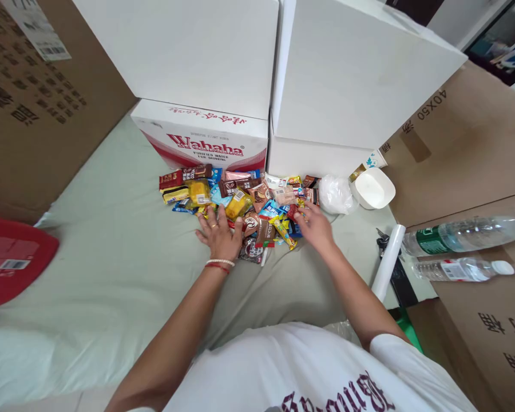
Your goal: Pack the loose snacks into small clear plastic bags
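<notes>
A heap of small wrapped snacks and candies (240, 197) lies on a pale green sheet (124, 257), in front of white cartons. My left hand (220, 234) rests flat on the near left edge of the heap, fingers spread, with a ring and bead bracelets at the wrist. My right hand (314, 224) lies on the heap's right side, fingers stretched out over the wrappers. Neither hand visibly grips a piece.
White cartons (326, 86), one printed Wahaha (201, 140), stand behind the heap. A white bowl (373, 187) and a crumpled plastic bag (335, 194) sit at the right. Water bottles (463, 236) lie on brown cardboard boxes (467, 143). A white roll (388, 260) and a red lid (8, 257) flank the sheet.
</notes>
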{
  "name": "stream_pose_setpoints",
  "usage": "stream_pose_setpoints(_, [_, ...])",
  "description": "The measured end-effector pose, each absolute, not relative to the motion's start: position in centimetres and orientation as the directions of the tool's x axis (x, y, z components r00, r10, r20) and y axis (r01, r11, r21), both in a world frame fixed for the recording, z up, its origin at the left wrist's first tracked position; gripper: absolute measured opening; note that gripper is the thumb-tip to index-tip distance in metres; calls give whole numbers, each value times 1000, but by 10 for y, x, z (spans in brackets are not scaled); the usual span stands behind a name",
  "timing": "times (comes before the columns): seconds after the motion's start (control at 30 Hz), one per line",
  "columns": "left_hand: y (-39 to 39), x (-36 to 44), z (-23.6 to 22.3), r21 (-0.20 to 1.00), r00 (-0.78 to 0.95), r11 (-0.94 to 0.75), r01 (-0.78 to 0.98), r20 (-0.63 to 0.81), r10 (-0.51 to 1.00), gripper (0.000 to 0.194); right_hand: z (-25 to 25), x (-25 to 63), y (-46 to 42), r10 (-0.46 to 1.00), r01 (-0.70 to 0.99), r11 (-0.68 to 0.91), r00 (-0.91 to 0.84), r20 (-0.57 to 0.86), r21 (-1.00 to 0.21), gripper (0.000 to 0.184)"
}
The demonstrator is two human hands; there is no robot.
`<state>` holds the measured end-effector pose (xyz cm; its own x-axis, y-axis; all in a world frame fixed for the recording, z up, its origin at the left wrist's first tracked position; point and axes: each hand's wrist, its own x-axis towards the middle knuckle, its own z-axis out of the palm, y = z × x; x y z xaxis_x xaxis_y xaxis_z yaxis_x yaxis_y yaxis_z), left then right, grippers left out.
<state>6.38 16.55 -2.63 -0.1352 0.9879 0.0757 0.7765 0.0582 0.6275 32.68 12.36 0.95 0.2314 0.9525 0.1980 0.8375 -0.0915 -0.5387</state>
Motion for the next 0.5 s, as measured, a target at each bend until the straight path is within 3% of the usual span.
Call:
stream_pose_setpoints(0.07, [152, 45, -25, 640, -116, -22, 768, 173, 978, 69, 27, 368, 116, 906, 823, -127, 324, 273, -554, 39])
stream_pose_setpoints(0.17, [124, 17, -27, 674, -70, -173, 718, 317, 946, 61, 42, 429, 128, 772, 816, -308, 515, 372, -490, 34])
stream_pose_setpoints(0.23, [102, -1, -30, 690, -44, -223, 688, 347, 937, 53, 43, 459, 146, 758, 788, -417, 577, 304, -453, 43])
stream_pose_setpoints(0.3, [78, -19, -32, 697, -58, -200, 688, 328, 943, 46, 43, 475, 162, 780, 767, -470, 592, 200, -436, 38])
stream_pose_setpoints(0.37, [54, -37, -34, 704, -102, -146, 695, 297, 950, 40, 45, 481, 168, 791, 764, -479, 589, 166, -432, 24])
stream_pose_setpoints(0.43, [31, -52, -35, 718, -159, -88, 690, 269, 950, 36, 49, 476, 161, 762, 763, -452, 600, 246, -461, 21])
stream_pose_setpoints(0.5, [12, -62, -31, 747, -200, -44, 663, 234, 952, 34, 53, 458, 140, 679, 710, -343, 640, 360, -615, 21])
